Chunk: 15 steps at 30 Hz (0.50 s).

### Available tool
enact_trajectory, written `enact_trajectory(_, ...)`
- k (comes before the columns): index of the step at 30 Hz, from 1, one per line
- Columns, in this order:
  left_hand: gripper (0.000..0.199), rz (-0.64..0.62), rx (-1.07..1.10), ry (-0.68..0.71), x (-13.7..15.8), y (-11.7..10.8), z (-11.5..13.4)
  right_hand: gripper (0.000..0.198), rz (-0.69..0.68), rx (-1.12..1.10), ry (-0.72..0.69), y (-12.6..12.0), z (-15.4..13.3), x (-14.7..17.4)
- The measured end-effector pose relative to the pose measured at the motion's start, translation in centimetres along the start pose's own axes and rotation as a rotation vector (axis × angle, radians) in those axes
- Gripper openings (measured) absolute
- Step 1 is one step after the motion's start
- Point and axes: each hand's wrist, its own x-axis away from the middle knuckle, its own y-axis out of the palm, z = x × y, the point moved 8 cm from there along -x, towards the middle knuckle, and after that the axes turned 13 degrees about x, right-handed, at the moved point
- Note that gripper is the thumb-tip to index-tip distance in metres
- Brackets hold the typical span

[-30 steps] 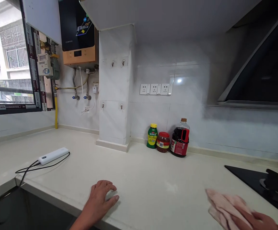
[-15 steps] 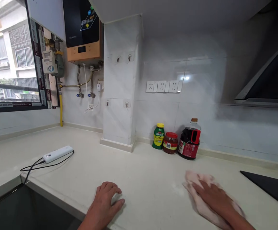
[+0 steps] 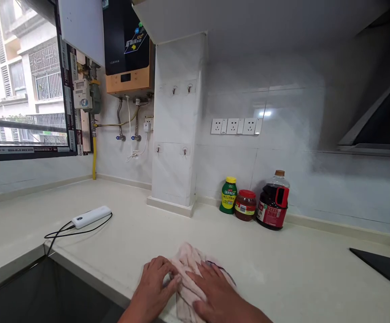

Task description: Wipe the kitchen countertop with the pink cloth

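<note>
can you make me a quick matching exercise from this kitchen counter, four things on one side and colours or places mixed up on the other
Column one
1. cloth
2. green bottle
3. squat jar
4. white device

Column two
A. has a red lid
B. joined to a black cable
C. under the right hand
D. has a yellow cap

Pairs: 1-C, 2-D, 3-A, 4-B
</note>
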Motion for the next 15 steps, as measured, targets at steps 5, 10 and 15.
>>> enact_trajectory(5,0.016,0.017,-0.029,0.022,0.3,0.3,-0.3,0.06,0.058,0.018,0.122,1.3,7.6,4.1)
enact_trajectory(10,0.019,0.005,-0.036,0.034,0.7,0.6,-0.4,0.074,0.176,0.134,0.423,6.1,24.1,7.5)
enact_trajectory(15,0.021,-0.028,-0.039,0.107,0.5,1.2,-0.9,0.084,0.183,0.242,0.703,6.1,34.2,7.1)
